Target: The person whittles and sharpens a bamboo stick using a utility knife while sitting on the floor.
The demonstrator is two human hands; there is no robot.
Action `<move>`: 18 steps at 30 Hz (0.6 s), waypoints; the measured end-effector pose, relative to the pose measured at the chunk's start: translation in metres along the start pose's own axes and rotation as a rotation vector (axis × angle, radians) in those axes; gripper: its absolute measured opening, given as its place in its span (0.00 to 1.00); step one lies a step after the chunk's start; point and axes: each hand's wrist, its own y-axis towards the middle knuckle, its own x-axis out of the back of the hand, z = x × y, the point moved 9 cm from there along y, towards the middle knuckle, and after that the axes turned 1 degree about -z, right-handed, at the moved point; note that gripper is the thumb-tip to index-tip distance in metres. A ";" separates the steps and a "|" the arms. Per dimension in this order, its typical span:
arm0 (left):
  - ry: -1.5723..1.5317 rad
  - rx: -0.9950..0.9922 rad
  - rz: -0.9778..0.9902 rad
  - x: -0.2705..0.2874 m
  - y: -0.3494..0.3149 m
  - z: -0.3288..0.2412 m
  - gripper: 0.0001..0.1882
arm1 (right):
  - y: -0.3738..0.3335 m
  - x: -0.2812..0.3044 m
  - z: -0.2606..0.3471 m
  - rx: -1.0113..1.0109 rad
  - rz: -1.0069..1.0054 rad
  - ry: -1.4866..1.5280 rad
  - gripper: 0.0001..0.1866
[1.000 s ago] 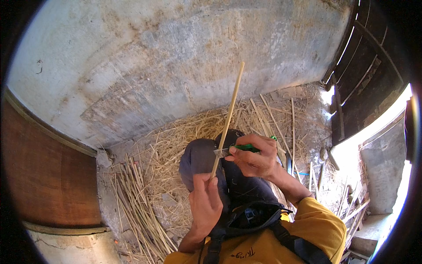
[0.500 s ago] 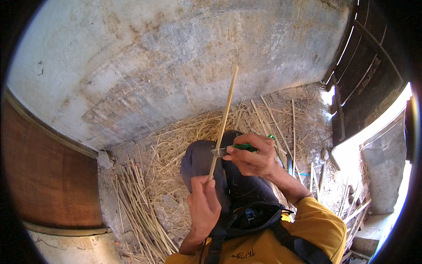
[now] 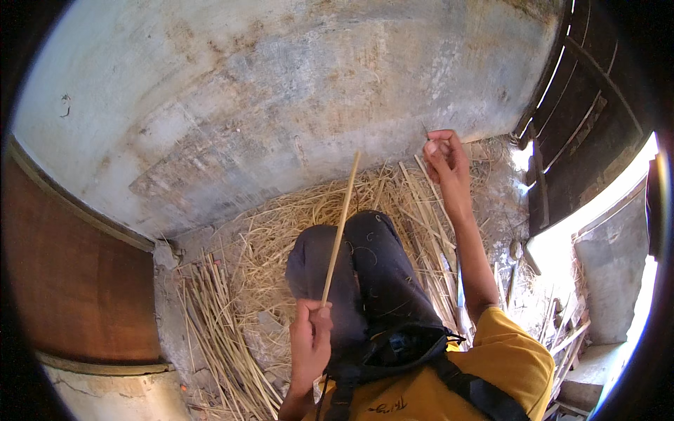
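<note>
My left hand (image 3: 311, 344) pinches the lower end of a slim pale bamboo strip (image 3: 342, 228), which slants up and slightly right in front of my knees. Up and to the right, my right hand (image 3: 447, 165) is raised near the foot of the wall, apart from the strip. Its thumb and fingers are closed together. A thin dark sliver shows at the fingertips, too small to name, and no green handle is visible there. My knees (image 3: 344, 259) in dark trousers lie below the strip, with a few curled shavings on them.
Pale shavings (image 3: 270, 224) cover the floor around my knees. A bundle of long strips (image 3: 225, 337) lies left, with more strips (image 3: 428, 217) at right. Ahead stands a stained wall (image 3: 295, 98), with a brown panel (image 3: 84, 274) to the left. An open black bag (image 3: 397, 347) rests on my lap.
My right hand, which held a green-handled knife against the strip, has swung up and right, away from it. My left hand has lowered a little with the strip.
</note>
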 end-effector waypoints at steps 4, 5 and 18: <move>-0.487 0.247 0.180 -0.019 0.008 0.009 0.09 | -0.030 -0.044 -0.011 -0.214 0.247 0.263 0.20; -0.585 0.283 0.234 -0.025 0.008 0.009 0.11 | -0.035 -0.048 -0.007 -0.214 0.243 0.264 0.20; -0.400 0.091 0.381 -0.030 0.027 -0.015 0.18 | -0.019 -0.064 0.023 -0.216 0.258 0.407 0.13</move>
